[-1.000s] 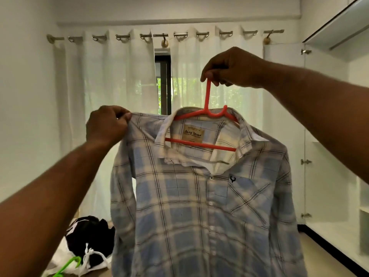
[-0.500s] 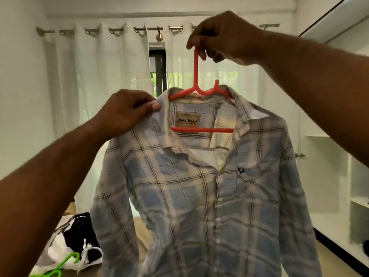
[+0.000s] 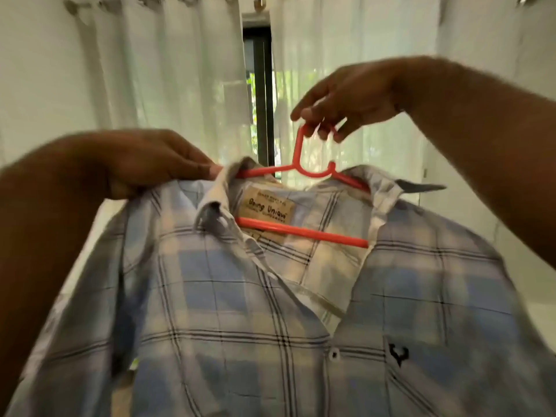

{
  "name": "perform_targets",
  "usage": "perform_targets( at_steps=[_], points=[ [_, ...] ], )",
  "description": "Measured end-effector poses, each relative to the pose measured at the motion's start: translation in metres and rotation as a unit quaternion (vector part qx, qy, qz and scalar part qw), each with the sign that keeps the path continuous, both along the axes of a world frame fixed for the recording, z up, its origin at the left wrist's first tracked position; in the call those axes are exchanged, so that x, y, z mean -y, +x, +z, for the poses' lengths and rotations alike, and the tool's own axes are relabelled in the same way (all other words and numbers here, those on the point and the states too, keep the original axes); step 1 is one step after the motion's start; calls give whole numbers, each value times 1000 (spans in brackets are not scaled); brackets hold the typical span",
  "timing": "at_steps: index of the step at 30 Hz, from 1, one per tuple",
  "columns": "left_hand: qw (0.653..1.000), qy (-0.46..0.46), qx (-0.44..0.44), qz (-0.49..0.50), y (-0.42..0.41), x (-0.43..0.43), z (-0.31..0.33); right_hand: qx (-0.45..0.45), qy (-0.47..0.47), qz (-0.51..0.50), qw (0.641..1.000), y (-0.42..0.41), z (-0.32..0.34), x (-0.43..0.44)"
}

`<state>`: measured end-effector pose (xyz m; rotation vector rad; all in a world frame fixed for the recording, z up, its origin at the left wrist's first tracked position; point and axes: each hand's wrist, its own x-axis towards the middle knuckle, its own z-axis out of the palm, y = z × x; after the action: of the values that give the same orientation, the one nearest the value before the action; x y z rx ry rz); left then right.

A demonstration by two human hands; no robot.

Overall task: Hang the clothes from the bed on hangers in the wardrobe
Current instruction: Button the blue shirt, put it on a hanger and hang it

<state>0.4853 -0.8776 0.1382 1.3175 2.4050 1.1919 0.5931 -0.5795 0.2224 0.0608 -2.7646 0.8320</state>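
A blue and white checked shirt (image 3: 240, 311) hangs on a red plastic hanger (image 3: 301, 233) and fills the lower half of the head view, close to the camera. My right hand (image 3: 349, 97) holds the hanger's hook from above with curled fingers. My left hand (image 3: 156, 164) pinches the shirt's collar at its left side. The shirt's front is open at the neck, showing a beige label. The bed and the other clothes are hidden behind the shirt.
White curtains (image 3: 168, 73) hang across the far wall, parted at a dark window frame (image 3: 258, 85). A white wardrobe panel (image 3: 493, 55) stands at the right edge.
The shirt and hanger have come closer to the camera and lower in view. My left hand stays at the collar; my right hand has dropped with the hook.
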Motion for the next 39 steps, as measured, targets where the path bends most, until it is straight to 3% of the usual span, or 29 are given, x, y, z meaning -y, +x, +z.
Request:
perform_targets(
  at_steps=[5,8,10,12,14,16,19,22,24,26,28,30,33,37,39],
  points=[
    [987,-133,-57,68,-101,-86,-145,-28,-43,-116,992,-92,-133,-78],
    [970,-195,-69,127,-168,-127,-279,-39,-89,-130,987,-124,-242,-102],
    [944,-246,-93,200,-190,-140,-364,9,-142,-129,981,-136,-325,-103],
    [938,-209,-108,256,-191,-148,-433,82,-199,-138,967,-140,-408,-98],
    [955,-77,-92,270,-170,-158,-476,114,-243,-163,950,-136,-475,-90],
    [952,-8,-103,289,-147,-171,-499,86,-285,-200,934,-131,-520,-83],
    [941,13,-141,308,-120,-184,-494,-4,-355,-281,892,-116,-547,-71],
    [929,59,-176,319,-109,-189,-474,-67,-362,-347,863,-94,-549,-56],
    [948,72,-159,267,-101,-190,-461,-50,-356,-374,855,-85,-549,-49],
    [975,-16,-189,120,-89,-191,-460,26,-319,-381,867,-81,-549,-43],
    [964,-145,-224,15,-79,-186,-474,92,-289,-353,885,-81,-552,-34],
    [967,-165,-189,50,-69,-173,-493,116,-291,-314,896,-80,-555,-24],
    [975,-63,-120,178,-54,-161,-511,101,-311,-310,893,-81,-569,-16],
    [941,23,-22,338,-44,-162,-511,59,-386,-308,867,-75,-585,-7],
    [928,31,18,371,-47,-163,-513,43,-423,-304,853,-69,-585,-4]
  ],
)
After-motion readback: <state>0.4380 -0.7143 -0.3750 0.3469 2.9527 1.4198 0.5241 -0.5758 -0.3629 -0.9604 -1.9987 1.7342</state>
